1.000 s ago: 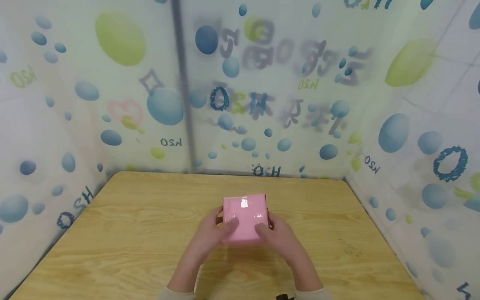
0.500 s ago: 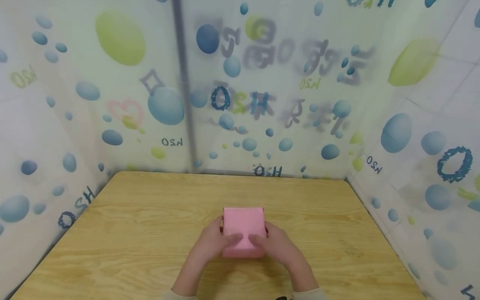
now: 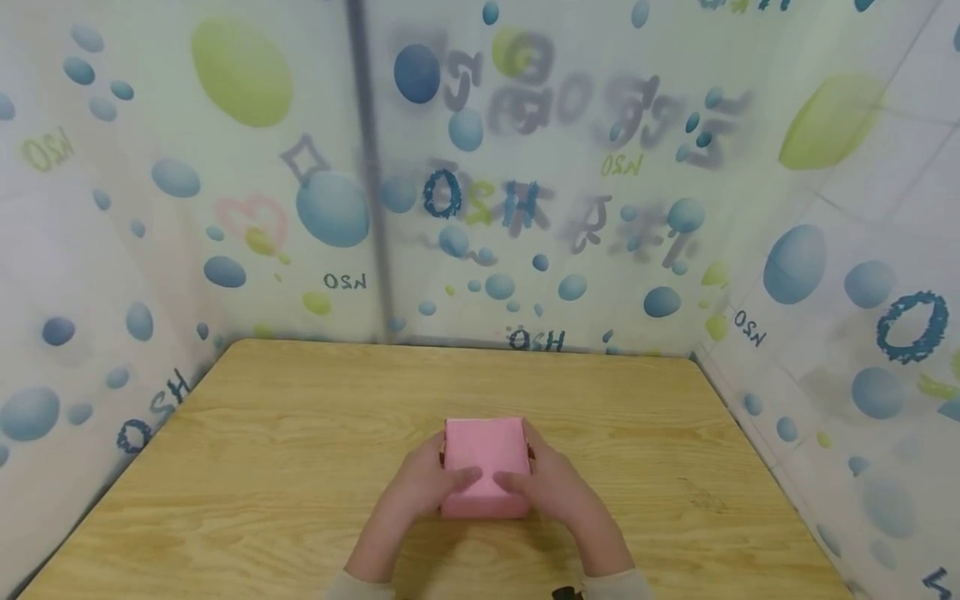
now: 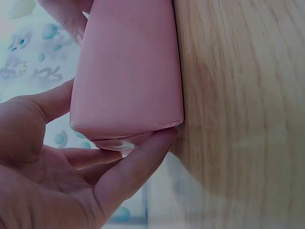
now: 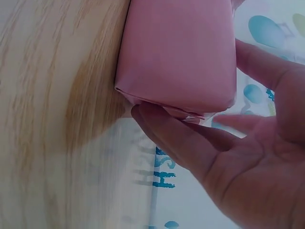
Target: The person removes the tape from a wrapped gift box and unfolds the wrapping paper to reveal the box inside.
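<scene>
A pink wrapped box (image 3: 487, 454) sits low at the wooden table, in the middle of the head view. My left hand (image 3: 429, 477) grips its left side, thumb on the top face and fingers along the folded end. On the opposite side my right hand (image 3: 551, 482) holds it the same way, its thumb close to the left one. In the left wrist view the box (image 4: 128, 67) shows a smooth long side, and fingertips press its taped end. The right wrist view shows the box's (image 5: 176, 52) other folded end against the right fingers.
The wooden table (image 3: 300, 417) spreads around the box. Walls covered in a printed sheet (image 3: 480, 250) with blue and green spots stand at the back and both sides. A small dark object (image 3: 566, 593) shows beside the right sleeve at the lower edge.
Both hands have brought the box down and nearer to me, and its top face has lost the bright glare. Over the last half second it has barely moved.
</scene>
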The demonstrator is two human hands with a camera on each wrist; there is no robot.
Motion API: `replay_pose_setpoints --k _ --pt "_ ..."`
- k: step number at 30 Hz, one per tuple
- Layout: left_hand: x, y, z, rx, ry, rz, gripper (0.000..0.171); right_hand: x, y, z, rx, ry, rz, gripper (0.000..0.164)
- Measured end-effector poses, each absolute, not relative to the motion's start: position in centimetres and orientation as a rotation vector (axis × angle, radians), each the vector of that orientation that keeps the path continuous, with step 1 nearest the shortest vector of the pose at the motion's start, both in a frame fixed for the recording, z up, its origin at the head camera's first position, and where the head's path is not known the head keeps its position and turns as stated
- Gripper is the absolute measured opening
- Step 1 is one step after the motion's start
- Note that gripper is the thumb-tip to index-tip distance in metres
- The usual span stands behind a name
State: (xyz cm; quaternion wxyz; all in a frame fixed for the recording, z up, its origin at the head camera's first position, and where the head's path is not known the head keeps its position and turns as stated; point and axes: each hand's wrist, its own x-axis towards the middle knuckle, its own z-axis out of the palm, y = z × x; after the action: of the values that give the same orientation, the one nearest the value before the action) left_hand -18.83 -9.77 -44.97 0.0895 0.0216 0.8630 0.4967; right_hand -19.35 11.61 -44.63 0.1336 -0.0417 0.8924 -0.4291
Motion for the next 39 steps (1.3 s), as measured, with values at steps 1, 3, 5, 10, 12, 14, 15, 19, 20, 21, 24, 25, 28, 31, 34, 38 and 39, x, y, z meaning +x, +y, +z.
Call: replay_pose_setpoints --k 1,3,5,10,12,14,15,19,20,21,24,25,28,31,34,38,39 --pt "-18.86 -9.77 -44.99 0.070 2.568 1.473 0.084 -19.32 11.62 -44.61 -0.124 2.585 -1.243 0.091" --pt "-18.89 -9.79 -45.02 0.079 2.567 1.461 0.082 -19.30 11.63 -44.52 -0.142 2.594 -1.232 0.086" --pt "-18.92 -9.82 -45.08 0.089 2.567 1.446 0.080 -19.37 11.65 -44.56 -0.162 2.604 -1.219 0.080" --pt "-19.10 -9.82 -45.35 0.119 2.576 1.427 0.075 -19.60 11.66 -44.54 -0.200 2.641 -1.180 0.077" --pt "-19.19 -9.79 -45.46 0.128 2.577 1.430 0.073 -19.68 11.64 -44.45 -0.200 2.648 -1.172 0.077" --pt "-19.23 -9.76 -45.51 0.130 2.575 1.431 0.073 -19.71 11.60 -44.33 -0.195 2.651 -1.165 0.077" --pt "-19.25 -9.75 -45.53 0.129 2.571 1.434 0.073 -19.70 11.57 -44.26 -0.193 2.649 -1.164 0.077" --pt "-19.22 -9.74 -45.40 0.114 2.565 1.433 0.073 -19.70 11.43 -44.09 -0.197 2.637 -1.147 0.078" --pt "-19.24 -9.75 -45.38 0.110 2.565 1.431 0.073 -19.72 11.38 -44.06 -0.200 2.636 -1.141 0.078" --pt "-19.27 -9.76 -45.39 0.106 2.568 1.428 0.073 -19.75 11.34 -44.06 -0.202 2.636 -1.134 0.078" --pt "-19.30 -9.78 -45.31 0.096 2.572 1.421 0.073 -19.87 11.22 -44.05 -0.212 2.644 -1.109 0.079" --pt "-19.31 -9.76 -45.34 0.091 2.570 1.418 0.073 -19.91 11.22 -44.07 -0.216 2.645 -1.105 0.079" --pt "-19.32 -9.73 -45.31 0.092 2.571 1.411 0.074 -19.97 11.21 -44.11 -0.227 2.643 -1.095 0.079" --pt "-19.33 -9.71 -45.29 0.086 2.567 1.407 0.075 -19.98 11.19 -44.02 -0.225 2.634 -1.093 0.079" --pt "-19.31 -9.72 -45.21 0.083 2.571 1.409 0.076 -19.97 11.19 -43.85 -0.219 2.628 -1.098 0.079" --pt "-19.23 -9.73 -45.00 0.089 2.578 1.408 0.077 -19.92 11.25 -43.73 -0.218 2.624 -1.104 0.078" --pt "-19.21 -9.73 -44.95 0.091 2.579 1.406 0.077 -19.91 11.27 -43.74 -0.219 2.623 -1.103 0.078"
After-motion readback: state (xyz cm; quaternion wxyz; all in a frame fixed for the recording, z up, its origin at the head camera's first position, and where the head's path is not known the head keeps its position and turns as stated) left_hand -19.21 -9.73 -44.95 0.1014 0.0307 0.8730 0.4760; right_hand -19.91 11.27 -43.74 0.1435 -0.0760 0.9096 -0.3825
